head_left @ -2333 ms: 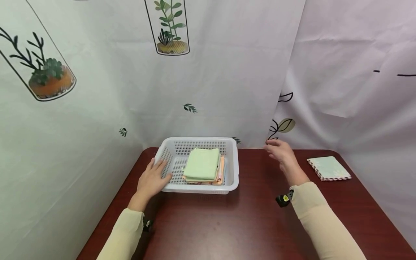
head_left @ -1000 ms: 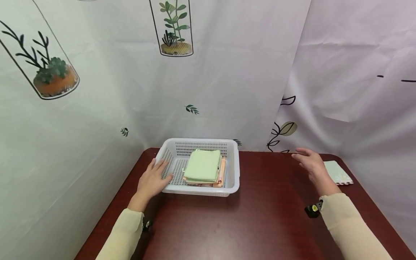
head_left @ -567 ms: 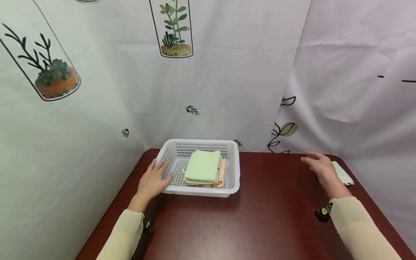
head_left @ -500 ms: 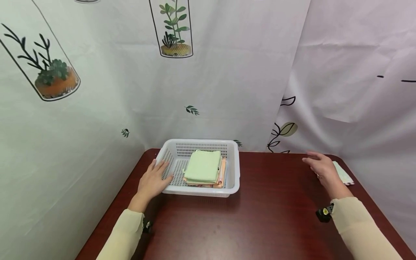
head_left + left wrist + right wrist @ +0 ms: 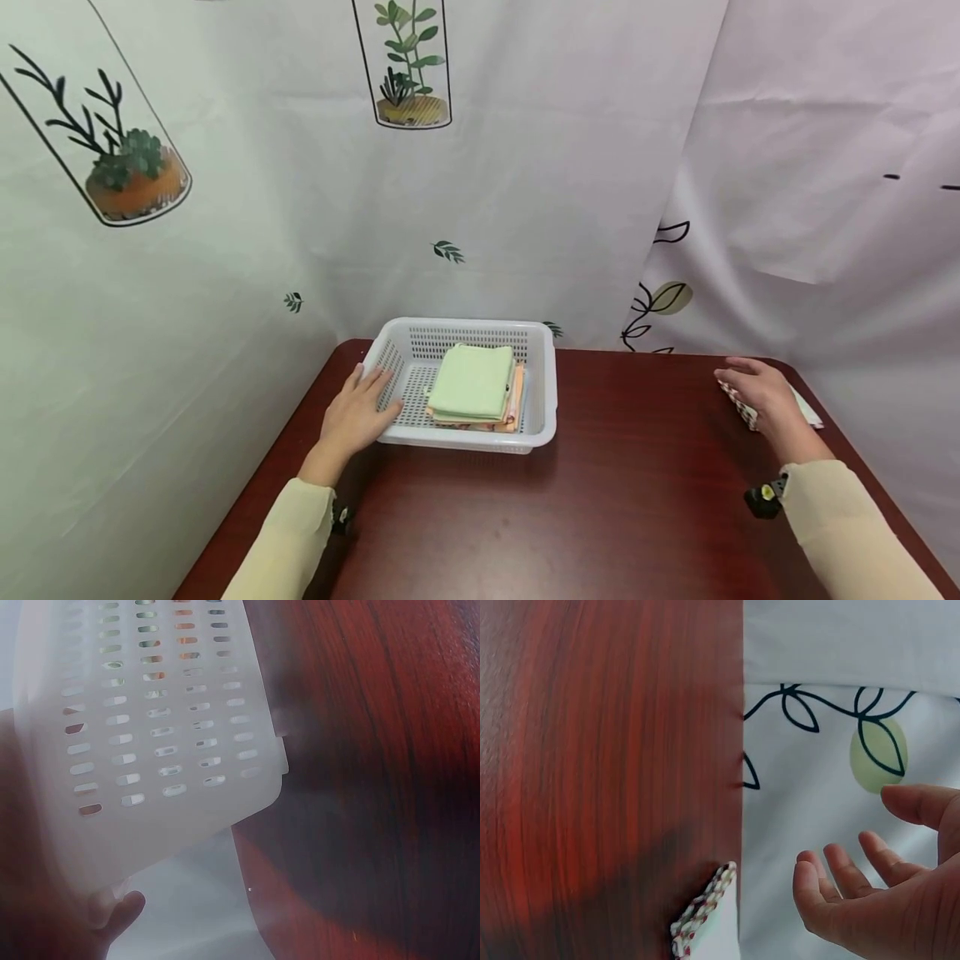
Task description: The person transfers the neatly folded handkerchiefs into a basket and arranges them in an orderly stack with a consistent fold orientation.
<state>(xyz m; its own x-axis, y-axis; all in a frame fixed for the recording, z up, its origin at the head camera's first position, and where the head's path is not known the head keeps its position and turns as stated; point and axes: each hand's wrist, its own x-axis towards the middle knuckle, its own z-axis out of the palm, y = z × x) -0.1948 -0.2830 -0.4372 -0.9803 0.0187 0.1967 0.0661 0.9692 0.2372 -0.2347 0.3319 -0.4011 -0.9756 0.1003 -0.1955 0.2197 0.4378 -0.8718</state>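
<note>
My left hand (image 5: 354,421) rests on the left side of a white perforated plastic basket (image 5: 465,438), fingers spread over its rim. The left wrist view shows the basket's slotted wall (image 5: 161,742) and a fingertip (image 5: 129,909) by its corner. Inside the basket lies a stack of folded cloths, a pale green one (image 5: 472,382) on top and orange ones beneath. At the table's right side my right hand (image 5: 767,398), fingers loosely bent and holding nothing, hovers over a folded mint cloth (image 5: 807,410) with a checkered edge. The hand hides much of this cloth.
The dark red wooden table (image 5: 480,525) has rounded far corners. A pale curtain (image 5: 540,208) with printed plants hangs right behind it and along both sides. Black wrist cameras, the right one (image 5: 763,500) included, sit below the hands.
My right hand has moved from the table's far middle to the right, and is now over the mint cloth, covering much of it. The left hand has stayed on the basket.
</note>
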